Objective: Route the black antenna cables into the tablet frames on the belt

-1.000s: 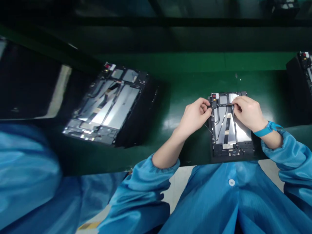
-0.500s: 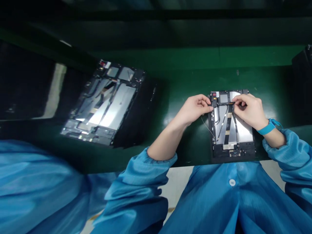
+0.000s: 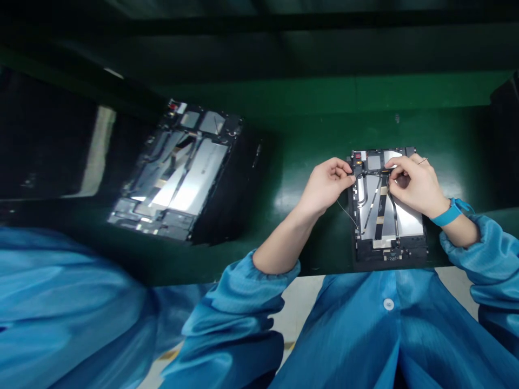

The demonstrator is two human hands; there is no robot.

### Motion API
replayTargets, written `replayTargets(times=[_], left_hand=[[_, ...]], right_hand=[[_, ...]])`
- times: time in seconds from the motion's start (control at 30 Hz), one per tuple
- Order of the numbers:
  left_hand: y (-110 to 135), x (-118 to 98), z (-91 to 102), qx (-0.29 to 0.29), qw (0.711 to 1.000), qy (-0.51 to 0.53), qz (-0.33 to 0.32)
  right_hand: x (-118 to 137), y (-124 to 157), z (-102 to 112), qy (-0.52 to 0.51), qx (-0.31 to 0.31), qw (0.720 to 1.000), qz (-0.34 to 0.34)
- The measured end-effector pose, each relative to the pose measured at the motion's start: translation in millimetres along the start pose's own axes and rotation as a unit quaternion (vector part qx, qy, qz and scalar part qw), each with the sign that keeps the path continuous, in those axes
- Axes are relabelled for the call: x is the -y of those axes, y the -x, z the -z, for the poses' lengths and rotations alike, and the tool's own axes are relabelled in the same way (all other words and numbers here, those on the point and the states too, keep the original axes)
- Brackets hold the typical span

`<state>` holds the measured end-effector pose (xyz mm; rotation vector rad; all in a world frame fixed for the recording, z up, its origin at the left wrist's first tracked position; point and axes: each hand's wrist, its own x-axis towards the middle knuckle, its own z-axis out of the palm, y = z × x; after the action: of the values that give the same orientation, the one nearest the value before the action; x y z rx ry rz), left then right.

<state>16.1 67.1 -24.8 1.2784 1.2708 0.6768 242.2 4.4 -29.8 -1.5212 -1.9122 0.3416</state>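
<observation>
An opened tablet with a silver back plate and black flex cables lies on the green belt in front of me. My left hand pinches at the tablet's upper left edge, where a thin wire runs down. My right hand is curled over the top of the tablet, fingertips pinched on a thin cable that crosses to the left hand. A blue wrist strap sits on my right wrist.
A second opened tablet lies tilted on the belt to the left. A dark tray or panel fills the far left. Another person's blue sleeve covers the lower left. A dark object sits at the right edge.
Both hands stay at the tablet's top edge with small finger movements. The view has shifted slightly; the left tablet sits a little further right in the picture.
</observation>
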Motion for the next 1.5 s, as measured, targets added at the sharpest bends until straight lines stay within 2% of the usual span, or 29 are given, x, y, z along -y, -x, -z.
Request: replayTargets(times=[0.1,0.17,0.27,0.37,0.47,0.67,0.73,0.8,0.93,1.03,1.13,1.23,1.37,1.5], left_hand=[[-4,-10,5.3,0.032,0.996,-0.08,-0.003],[-8,-21,9.3,0.061,0.984,-0.164,-0.027],[-16,-39,12.6,0.099,0.947,-0.294,-0.088],[-27,-52,11.6,0.144,0.904,-0.377,-0.142],[-41,-58,8.9,0.19,0.884,-0.391,-0.169],[-56,-59,3.9,0.236,0.882,-0.375,-0.159],[-56,-60,1.7,0.23,0.886,-0.372,-0.154],[-52,-63,-0.5,0.22,0.878,-0.395,-0.16],[-33,-70,-5.2,0.203,0.82,-0.497,-0.199],[-7,-69,-14.4,0.173,0.818,-0.511,-0.201],[20,-61,-31.3,0.141,0.817,-0.536,-0.16],[35,-56,-49.9,0.1,0.802,-0.573,-0.136],[38,-55,-64.4,0.09,0.799,-0.583,-0.117],[32,-50,-64.8,0.079,0.824,-0.55,-0.113]], right_hand=[[0,0,2,0.003,0.008,1.0,0.003],[-1,1,3,0.0,0.018,1.0,0.006],[-3,2,5,-0.005,0.024,1.0,0.014],[-5,2,5,-0.02,0.027,0.999,0.014],[-7,2,6,-0.044,0.038,0.998,0.014],[-8,2,11,-0.05,0.063,0.997,0.011],[-8,2,12,-0.058,0.063,0.996,0.02],[-8,3,11,-0.081,0.041,0.996,0.019],[-11,2,6,-0.136,-0.072,0.986,-0.056],[-13,1,4,-0.114,-0.117,0.981,-0.103],[-13,-1,6,-0.046,-0.101,0.989,-0.095],[-11,-4,8,0.043,-0.066,0.996,-0.039],[-9,-5,14,0.109,-0.004,0.994,0.025],[-8,0,21,0.066,0.042,0.997,0.019]])
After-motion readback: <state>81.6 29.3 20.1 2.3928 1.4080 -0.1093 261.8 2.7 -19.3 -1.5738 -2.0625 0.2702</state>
